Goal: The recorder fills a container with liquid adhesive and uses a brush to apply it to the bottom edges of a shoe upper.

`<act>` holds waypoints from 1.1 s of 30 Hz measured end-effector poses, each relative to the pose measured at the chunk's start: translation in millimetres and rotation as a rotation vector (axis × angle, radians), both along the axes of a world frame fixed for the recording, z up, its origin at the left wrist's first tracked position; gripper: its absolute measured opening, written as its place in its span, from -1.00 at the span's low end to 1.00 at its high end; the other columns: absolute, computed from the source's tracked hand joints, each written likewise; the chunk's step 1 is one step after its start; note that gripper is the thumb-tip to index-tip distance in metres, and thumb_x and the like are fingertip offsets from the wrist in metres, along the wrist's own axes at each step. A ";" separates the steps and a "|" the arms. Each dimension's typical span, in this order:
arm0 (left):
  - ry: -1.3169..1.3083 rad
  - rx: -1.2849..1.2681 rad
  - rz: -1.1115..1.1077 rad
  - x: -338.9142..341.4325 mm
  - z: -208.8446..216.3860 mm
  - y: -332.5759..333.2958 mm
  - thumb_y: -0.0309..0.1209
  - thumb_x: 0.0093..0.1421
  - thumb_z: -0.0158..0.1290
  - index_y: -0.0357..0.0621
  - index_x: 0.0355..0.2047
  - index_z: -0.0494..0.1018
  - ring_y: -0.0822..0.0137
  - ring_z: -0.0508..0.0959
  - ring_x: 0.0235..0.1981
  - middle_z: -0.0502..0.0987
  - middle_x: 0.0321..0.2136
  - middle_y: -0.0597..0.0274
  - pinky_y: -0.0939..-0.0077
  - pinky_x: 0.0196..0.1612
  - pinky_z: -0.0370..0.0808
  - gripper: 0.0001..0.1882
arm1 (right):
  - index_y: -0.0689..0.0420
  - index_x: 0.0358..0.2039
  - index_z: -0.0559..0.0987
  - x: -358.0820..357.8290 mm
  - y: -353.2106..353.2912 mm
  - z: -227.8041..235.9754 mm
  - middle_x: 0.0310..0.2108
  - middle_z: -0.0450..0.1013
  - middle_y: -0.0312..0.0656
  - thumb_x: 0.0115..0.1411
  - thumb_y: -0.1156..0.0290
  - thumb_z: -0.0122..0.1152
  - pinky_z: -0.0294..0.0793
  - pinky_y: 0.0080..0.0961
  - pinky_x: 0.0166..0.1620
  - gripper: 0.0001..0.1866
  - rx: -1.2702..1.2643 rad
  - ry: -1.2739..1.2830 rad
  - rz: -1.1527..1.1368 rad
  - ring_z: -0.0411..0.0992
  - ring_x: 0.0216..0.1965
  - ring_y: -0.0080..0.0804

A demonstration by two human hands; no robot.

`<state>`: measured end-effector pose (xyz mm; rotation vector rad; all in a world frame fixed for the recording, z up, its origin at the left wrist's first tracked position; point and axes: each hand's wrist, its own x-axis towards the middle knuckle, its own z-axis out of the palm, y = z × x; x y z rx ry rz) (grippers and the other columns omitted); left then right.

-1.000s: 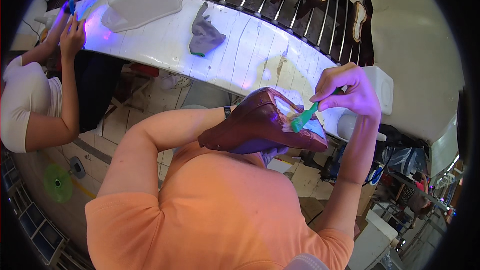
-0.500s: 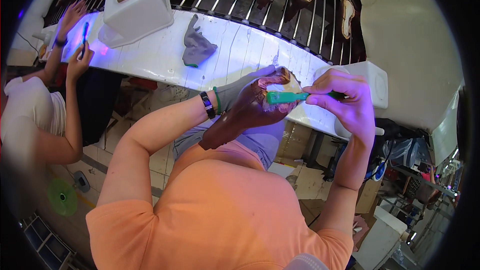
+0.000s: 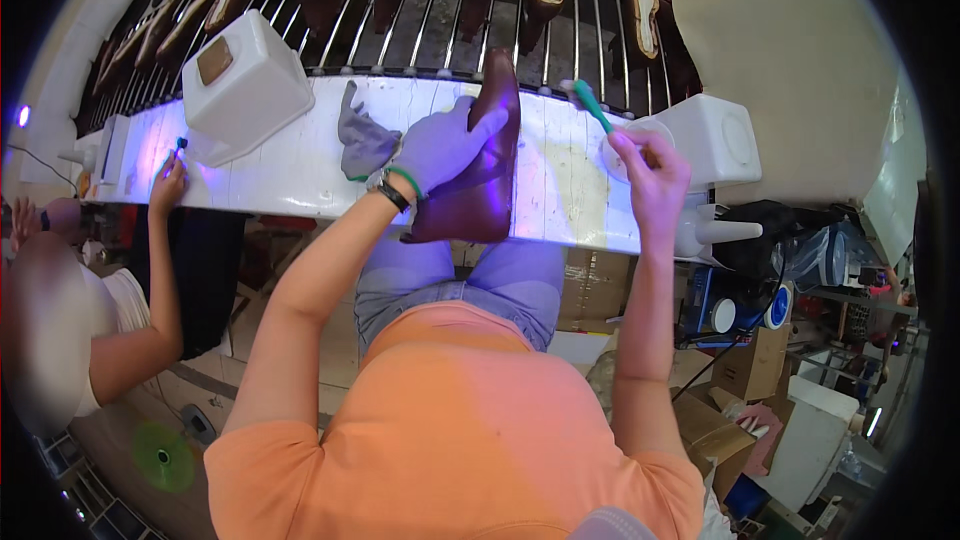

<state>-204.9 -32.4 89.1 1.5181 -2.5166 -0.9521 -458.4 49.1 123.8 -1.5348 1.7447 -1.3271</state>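
A dark brown boot [image 3: 475, 202] stands out over the near edge of the white worktable, its narrow shaft end toward the rollers. My left hand [image 3: 445, 143], in a thin grey glove, is closed around the boot's side, and the sole underside is out of sight. To the right, my bare right hand [image 3: 652, 180] holds a green-handled brush [image 3: 592, 103] up, with its bristle end pointing away from me and apart from the boot. A round white tub [image 3: 618, 162] is partly hidden behind my right hand.
Beyond the white table [image 3: 300, 165] runs a roller conveyor [image 3: 430, 15] with several brown boots lying sole up. A grey glove [image 3: 365, 140] lies left of my hand. White plastic containers [image 3: 240, 105] stand at both ends. At left, a co-worker's hand [image 3: 170, 185] holds a thin tool.
The boot has swung away from my chest onto the table side, and its open sole face has turned out of view. My right hand has drawn the brush off the sole and raised it.
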 end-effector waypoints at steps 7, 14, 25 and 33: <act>0.365 -0.512 -0.022 34.0 -37.7 59.2 0.13 0.11 0.11 -0.31 0.34 0.03 -0.24 0.26 0.22 0.17 0.26 -0.26 -0.13 0.26 0.14 0.00 | 0.23 -0.29 0.69 -5.0 48.2 -96.8 -0.64 0.27 -0.49 0.17 0.40 0.36 0.03 -0.71 -0.52 -0.84 0.065 -0.164 -0.422 0.09 -0.59 -0.76; -0.094 -0.475 -0.105 36.0 -57.1 61.1 -0.05 -0.02 0.26 -0.24 0.37 -0.05 -0.43 0.02 0.32 0.00 0.33 -0.34 -0.23 0.32 0.01 0.08 | 0.23 -0.23 0.66 26.4 45.8 -146.3 -0.50 0.49 -0.36 0.20 0.44 0.32 0.23 -0.65 -0.45 -0.83 0.048 -0.203 -0.480 0.23 -0.54 -0.66; 0.291 -0.245 0.616 68.0 -15.1 20.0 -0.03 0.00 0.29 -0.06 0.16 0.37 -0.02 0.60 -0.11 0.60 -0.12 -0.02 0.17 -0.07 0.52 -0.25 | 0.33 -0.24 0.61 32.3 45.7 -157.8 -0.33 0.54 -0.09 0.20 0.58 0.24 0.46 -0.49 -0.20 -0.88 -0.107 0.045 -0.376 0.48 -0.33 -0.36; 0.928 0.017 0.713 136.8 43.9 -36.5 -0.32 0.07 0.28 -0.31 -0.12 0.56 0.48 0.58 -0.35 0.63 -0.30 0.25 0.54 -0.27 0.53 -0.59 | 0.33 -0.27 0.60 37.3 35.3 -164.3 -0.34 0.52 -0.05 0.19 0.62 0.23 0.45 -0.38 -0.24 -0.89 -0.071 0.094 -0.431 0.48 -0.35 -0.21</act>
